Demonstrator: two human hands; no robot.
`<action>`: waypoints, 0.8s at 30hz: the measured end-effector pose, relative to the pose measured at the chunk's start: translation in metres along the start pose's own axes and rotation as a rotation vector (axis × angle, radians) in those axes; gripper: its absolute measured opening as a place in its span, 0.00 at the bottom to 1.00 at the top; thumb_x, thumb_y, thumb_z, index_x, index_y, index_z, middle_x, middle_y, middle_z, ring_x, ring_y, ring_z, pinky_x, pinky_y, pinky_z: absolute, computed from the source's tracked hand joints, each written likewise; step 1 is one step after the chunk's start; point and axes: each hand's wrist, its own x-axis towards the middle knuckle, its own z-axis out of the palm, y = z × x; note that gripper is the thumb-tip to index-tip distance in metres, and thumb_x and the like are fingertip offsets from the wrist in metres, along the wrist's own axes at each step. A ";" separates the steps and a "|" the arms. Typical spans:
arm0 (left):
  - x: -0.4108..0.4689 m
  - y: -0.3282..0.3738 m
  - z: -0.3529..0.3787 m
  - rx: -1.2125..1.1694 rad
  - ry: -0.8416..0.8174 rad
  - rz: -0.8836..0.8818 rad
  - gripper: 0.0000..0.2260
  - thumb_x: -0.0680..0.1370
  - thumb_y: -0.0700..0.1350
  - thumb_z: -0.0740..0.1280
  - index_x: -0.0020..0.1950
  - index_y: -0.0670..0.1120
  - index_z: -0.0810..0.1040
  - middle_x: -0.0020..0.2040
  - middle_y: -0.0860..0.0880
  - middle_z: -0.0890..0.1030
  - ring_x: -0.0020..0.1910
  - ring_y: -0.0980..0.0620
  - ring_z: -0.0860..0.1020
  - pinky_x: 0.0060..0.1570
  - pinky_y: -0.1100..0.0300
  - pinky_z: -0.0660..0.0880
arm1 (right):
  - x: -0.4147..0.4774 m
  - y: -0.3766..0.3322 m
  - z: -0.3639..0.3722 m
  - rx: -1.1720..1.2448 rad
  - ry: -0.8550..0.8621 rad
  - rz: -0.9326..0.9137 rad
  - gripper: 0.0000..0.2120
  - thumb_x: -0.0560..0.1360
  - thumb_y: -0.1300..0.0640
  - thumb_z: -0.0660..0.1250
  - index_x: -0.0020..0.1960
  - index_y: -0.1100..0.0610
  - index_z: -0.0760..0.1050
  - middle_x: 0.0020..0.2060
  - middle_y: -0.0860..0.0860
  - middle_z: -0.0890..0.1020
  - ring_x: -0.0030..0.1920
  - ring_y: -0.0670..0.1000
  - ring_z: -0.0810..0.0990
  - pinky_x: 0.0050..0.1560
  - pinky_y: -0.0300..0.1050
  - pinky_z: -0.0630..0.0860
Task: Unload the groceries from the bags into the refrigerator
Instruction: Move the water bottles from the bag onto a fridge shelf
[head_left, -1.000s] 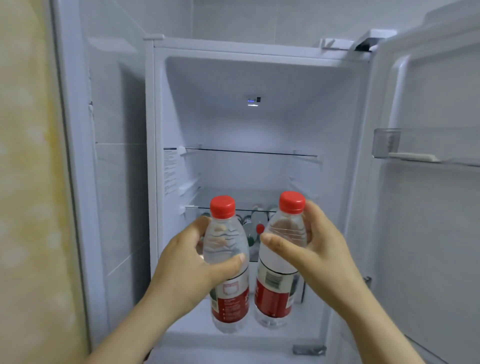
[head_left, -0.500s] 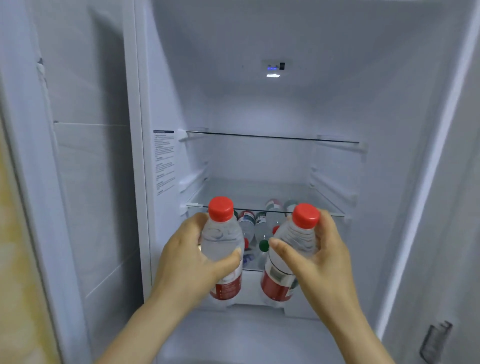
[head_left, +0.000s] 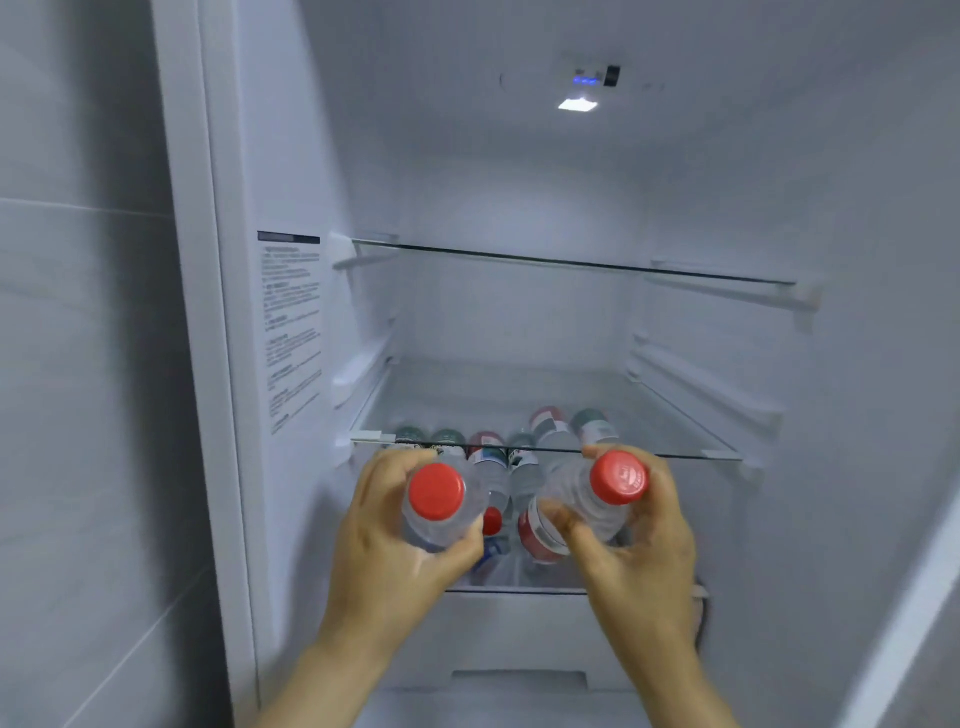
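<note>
Bare left hand (head_left: 379, 551), right hand (head_left: 644, 561), forearms (head_left: 332, 670).

Far left: a wall of large grey tiles (head_left: 78, 364), crossed by a horizontal grout line (head_left: 78, 207) high up and a slanting one near the bottom, with a broad shadow on its right part. Centre left: a printed label (head_left: 291, 332) with a dark header bar, its small text illegible, stuck to the white inner side wall. Top, far: a lit rectangular lamp (head_left: 577, 105) with blue indicator lights (head_left: 586, 80) just behind it; below them, an upper glass shelf (head_left: 571, 262) and a lower glass shelf (head_left: 519, 395), with moulded rails (head_left: 701, 384) between them on the right.
</note>
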 end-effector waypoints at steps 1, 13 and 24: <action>0.000 -0.006 0.002 0.005 0.005 0.013 0.21 0.61 0.51 0.73 0.53 0.55 0.74 0.50 0.59 0.77 0.51 0.60 0.76 0.50 0.67 0.73 | 0.000 0.005 0.003 0.003 0.008 -0.008 0.22 0.63 0.52 0.77 0.54 0.45 0.74 0.50 0.40 0.80 0.52 0.47 0.80 0.51 0.51 0.78; 0.003 -0.040 0.028 0.104 0.025 -0.006 0.28 0.61 0.52 0.73 0.58 0.43 0.77 0.53 0.52 0.76 0.54 0.60 0.74 0.57 0.73 0.68 | 0.003 0.056 0.037 0.061 -0.017 -0.166 0.25 0.65 0.53 0.78 0.60 0.51 0.73 0.57 0.40 0.77 0.59 0.45 0.76 0.61 0.36 0.70; -0.003 -0.058 0.055 0.072 -0.059 -0.024 0.28 0.62 0.53 0.73 0.59 0.45 0.74 0.55 0.50 0.76 0.58 0.69 0.70 0.57 0.77 0.65 | -0.012 0.082 0.029 0.062 -0.102 -0.163 0.29 0.68 0.50 0.75 0.65 0.38 0.68 0.65 0.38 0.74 0.67 0.48 0.74 0.66 0.39 0.69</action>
